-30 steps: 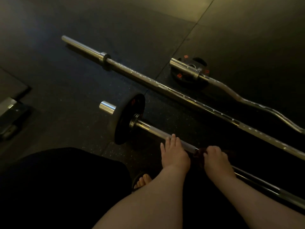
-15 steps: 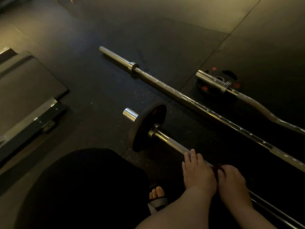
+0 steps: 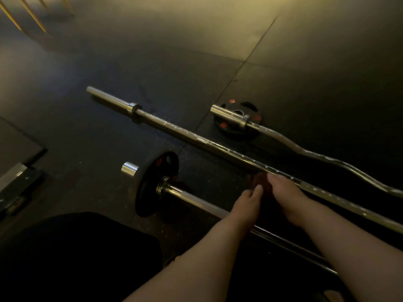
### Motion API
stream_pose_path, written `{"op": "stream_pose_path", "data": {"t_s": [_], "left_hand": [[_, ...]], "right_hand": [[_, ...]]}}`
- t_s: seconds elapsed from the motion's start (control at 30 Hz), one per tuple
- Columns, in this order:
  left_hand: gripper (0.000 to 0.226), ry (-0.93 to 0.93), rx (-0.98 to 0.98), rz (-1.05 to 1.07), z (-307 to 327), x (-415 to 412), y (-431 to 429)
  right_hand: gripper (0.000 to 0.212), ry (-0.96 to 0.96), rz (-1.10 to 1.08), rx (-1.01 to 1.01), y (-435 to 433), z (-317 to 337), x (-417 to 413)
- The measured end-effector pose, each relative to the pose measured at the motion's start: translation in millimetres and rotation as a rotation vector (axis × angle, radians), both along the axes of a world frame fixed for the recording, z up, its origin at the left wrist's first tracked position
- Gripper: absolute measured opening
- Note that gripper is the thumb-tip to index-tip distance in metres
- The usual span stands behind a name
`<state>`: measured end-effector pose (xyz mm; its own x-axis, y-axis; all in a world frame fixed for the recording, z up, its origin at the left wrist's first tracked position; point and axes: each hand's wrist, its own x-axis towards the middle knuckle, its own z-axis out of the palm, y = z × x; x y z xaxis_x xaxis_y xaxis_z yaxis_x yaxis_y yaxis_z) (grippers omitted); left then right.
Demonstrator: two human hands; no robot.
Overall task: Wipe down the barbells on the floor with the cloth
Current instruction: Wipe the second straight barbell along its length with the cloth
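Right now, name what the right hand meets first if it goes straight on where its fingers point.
The middle bar: the right hand's fingers point at it and look nearly on it, though depth is unclear.

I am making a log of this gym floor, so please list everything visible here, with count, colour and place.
loaded barbell: one, silver, nearest.
plate: one, black, upright on the loaded barbell.
straight barbell: one, silver, middle, no plate in view.
curl bar: one, silver, farthest.
flat plate: one, black with red marks, under the curl bar's end.
cloth: one, dark red, between the hands.
floor mats: black.
metal frame: one, grey and black, left edge.
knee: one, black-clothed, bottom left.
left hand: fingers straight, touching the cloth.
right hand: seems to hold the cloth.
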<state>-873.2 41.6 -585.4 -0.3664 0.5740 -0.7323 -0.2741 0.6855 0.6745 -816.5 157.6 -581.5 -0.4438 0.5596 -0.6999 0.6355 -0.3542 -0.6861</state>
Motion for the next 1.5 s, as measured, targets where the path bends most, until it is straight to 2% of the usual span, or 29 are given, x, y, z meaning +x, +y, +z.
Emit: {"op": "stream_pose_path", "data": {"t_s": [0.07,0.17,0.27,0.4,0.5,0.57,0.63,0.67,0.73,0.83,0.93,1.03,1.07,1.1,1.17,1.27,1.4,1.5], "left_hand": [[0.051,-0.208,0.151,0.265,12.6,-3.4,11.2],[0.035,-0.146,0.299,0.309,37.7,-19.5,23.1],[0.028,-0.106,0.372,0.308,68.4,-33.4,36.5],[0.029,0.022,0.380,0.271,107.6,-31.6,59.0],[0.025,0.107,0.369,0.224,129.9,-31.1,70.2],[0.035,0.114,0.361,0.231,145.0,-30.5,72.6],[0.048,0.136,0.339,0.276,155.8,-31.8,74.4],[0.050,0.148,0.331,0.320,161.8,-33.0,73.9],[0.037,0.087,0.332,0.377,177.0,-35.6,70.6],[0.027,0.157,0.294,0.256,193.7,-42.7,64.2],[0.026,0.228,0.295,0.104,197.2,-44.1,47.7],[0.060,0.237,0.319,0.121,189.9,-43.3,38.2],[0.064,0.272,0.322,0.099,188.9,-41.3,37.7],[0.063,0.337,0.313,0.051,188.3,-38.9,38.0],[0.044,0.474,0.290,-0.024,183.5,-36.9,40.7],[0.019,0.487,0.225,-0.070,186.2,-35.5,43.2],[0.014,0.542,0.148,-0.195,192.9,-37.3,40.5],[0.020,0.586,0.185,-0.157,199.1,-37.0,40.1]], "right_hand": [[0.043,0.087,0.030,-0.123,12.3,28.1,-6.1],[0.050,0.123,0.256,-0.158,35.8,75.5,1.0],[0.050,0.128,0.461,-0.035,58.4,113.8,8.0],[0.035,0.014,0.520,0.239,77.1,148.2,14.5],[0.054,0.036,0.505,0.301,85.3,155.8,25.7],[0.062,0.140,0.440,0.186,87.2,158.3,29.7],[0.058,0.279,0.371,0.038,87.4,164.4,29.8],[0.055,0.339,0.356,-0.002,88.3,167.6,29.2],[0.052,0.409,0.370,-0.017,90.0,173.0,28.4],[0.062,0.371,0.425,0.107,89.1,178.3,29.0],[0.042,0.350,0.465,0.239,84.5,185.2,27.0],[0.034,0.358,0.511,0.299,81.8,188.1,22.7],[0.032,0.361,0.517,0.299,80.8,189.9,22.4],[0.032,0.369,0.517,0.286,80.2,191.7,22.5],[0.032,0.391,0.502,0.262,80.1,194.5,23.3],[0.041,0.416,0.433,0.266,82.3,193.5,24.2],[0.051,0.406,0.361,0.241,82.0,193.7,24.8],[0.049,0.399,0.363,0.196,81.0,197.8,23.2]]}}
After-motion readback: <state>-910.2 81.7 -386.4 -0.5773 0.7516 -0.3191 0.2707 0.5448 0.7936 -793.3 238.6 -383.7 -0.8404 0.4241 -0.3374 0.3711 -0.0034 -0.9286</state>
